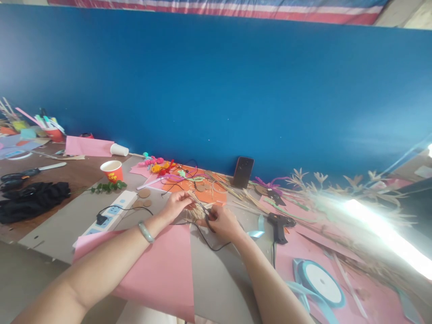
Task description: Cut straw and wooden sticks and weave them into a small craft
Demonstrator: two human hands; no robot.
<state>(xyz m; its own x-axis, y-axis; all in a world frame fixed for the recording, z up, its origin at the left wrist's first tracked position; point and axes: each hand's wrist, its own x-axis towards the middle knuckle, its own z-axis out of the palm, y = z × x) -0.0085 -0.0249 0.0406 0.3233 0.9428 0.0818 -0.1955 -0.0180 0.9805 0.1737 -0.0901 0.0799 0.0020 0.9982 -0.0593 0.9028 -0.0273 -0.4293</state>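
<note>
Pinching at centre frame, the left hand [178,203] has thumb and fingertips closed on the upper-left end of a thin straw strip [198,203]. The strip's long axis runs on a diagonal, upper left down to lower right, and its lower end points into the right hand [222,221], where it drops out of sight. The right hand is curled tight, fingers folded round a small black object [208,219] that is mostly covered and too small to identify. A black cord [212,245] loops out below that hand across the grey card [216,279], and where it ends I can't tell. Both hands sit just above the pink paper [162,270]. There's a pale bracelet [146,231] on the left wrist. To the right of the hands, a black glue gun [279,223] lies flat. At lower right is a ribbon spool [320,282], and glare washes out the right edge. A phone [243,171] leans on the blue wall [236,90], with a red cup [112,170] at left.
</note>
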